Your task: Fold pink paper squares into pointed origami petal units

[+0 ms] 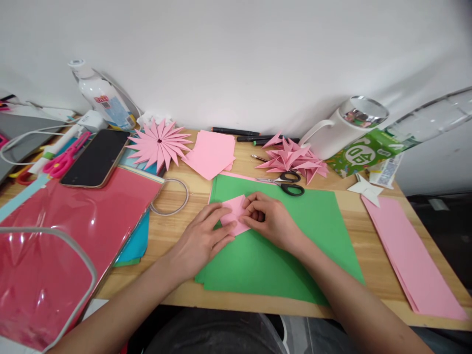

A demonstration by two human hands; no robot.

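A small folded piece of pink paper (236, 206) lies over the left part of a stack of green sheets (295, 265). From the left, my left hand (201, 236) holds this paper against the stack, with fingers and thumb on its left and lower edges. The fingers of my right hand (267, 216) are curled and pinch the paper's right side. Just beyond the hands, black-handled scissors (291, 189) lie on the green sheet's far edge. Behind the stack are pink paper squares (212, 153) and a pile of folded pink pieces (291, 160).
A pink paper pinwheel (160, 141), a phone (96, 158) and a red plastic-covered pack (73, 221) occupy the left. A tape ring (169, 196) lies nearby. At right are a white mug (342, 130), a white folded star (365, 189) and pink strips (413, 260).
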